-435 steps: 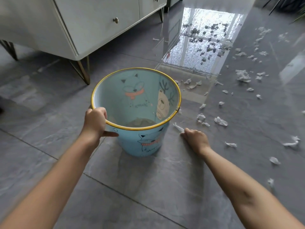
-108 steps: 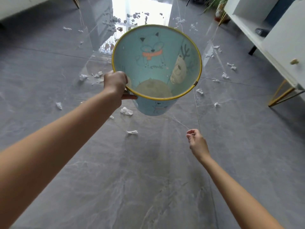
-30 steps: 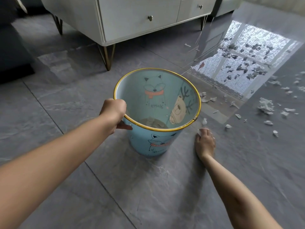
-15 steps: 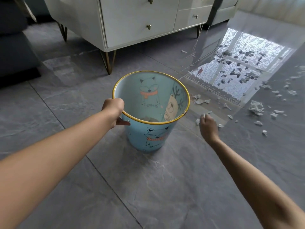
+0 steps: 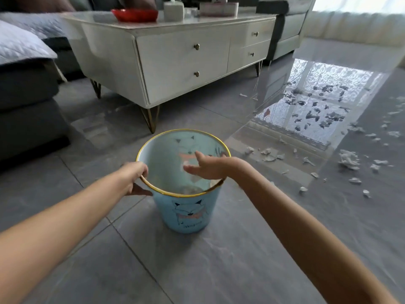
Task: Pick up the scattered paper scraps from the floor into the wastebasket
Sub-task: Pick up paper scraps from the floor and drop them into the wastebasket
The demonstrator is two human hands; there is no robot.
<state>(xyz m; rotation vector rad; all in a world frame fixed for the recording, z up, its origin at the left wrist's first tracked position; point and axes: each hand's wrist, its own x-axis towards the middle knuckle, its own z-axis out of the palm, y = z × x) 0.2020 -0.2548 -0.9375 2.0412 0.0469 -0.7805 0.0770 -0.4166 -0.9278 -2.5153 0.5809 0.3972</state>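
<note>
Our left hand (image 5: 135,173) grips the wastebasket (image 5: 188,213) at its near-left rim. The fingers (image 5: 143,170) are curled over the gold edge into the inside, and the thumb (image 5: 140,191) is pressed on the outer wall.

Our right hand (image 5: 208,170) hangs over the mouth of the bin. Its fingers are straight and spread, released, holding nothing we can make out. There is a pale blur just off the fingertips, too smeared to say whether it's a scrap.

The wastebasket is light blue with a fox print. It stands upright on the grey tiled floor (image 5: 197,270), in front of the table's corner leg. Something pale and crumpled lies at the bottom, partly hidden by the near rim.

Most of the paper scraps (image 5: 348,160) are on the floor to the right of the bin, apart from it:
- a small cluster beyond the right forearm, at the edge of the bright window reflection
- a bigger crumpled wad further right, with small bits round it
- more trailing off to the right edge
- pieces inside the reflection patch, which look dark against the glare

Behind the bin is the white table (image 5: 182,60), with four drawer knobs visible and a red bowl (image 5: 134,14) on top. A dark sofa (image 5: 28,110) sits at left.
</note>
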